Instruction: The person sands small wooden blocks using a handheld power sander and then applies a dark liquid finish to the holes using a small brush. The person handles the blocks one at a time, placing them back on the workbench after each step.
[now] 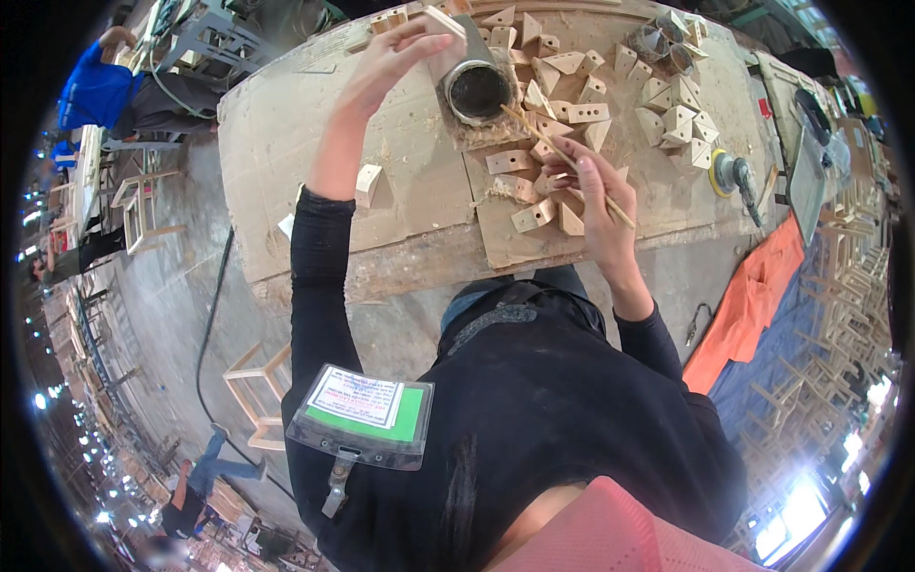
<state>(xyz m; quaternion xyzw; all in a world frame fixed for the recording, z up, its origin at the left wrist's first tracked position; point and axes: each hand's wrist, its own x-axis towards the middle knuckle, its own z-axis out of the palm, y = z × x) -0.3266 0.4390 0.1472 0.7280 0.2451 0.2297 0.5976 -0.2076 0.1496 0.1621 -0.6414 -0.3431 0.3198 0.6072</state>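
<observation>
Stick in right hand dips into can — left hand steadies it

Left hand reaches forward; right hand pinches, its grip closed.

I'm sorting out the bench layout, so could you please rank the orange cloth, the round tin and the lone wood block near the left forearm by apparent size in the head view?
1. Orange cloth, largest by far.
2. Round tin, held by the left hand.
3. Lone wood block, smallest.
Fisheye bending near the rim makes the cloth's extent uncertain.
</observation>
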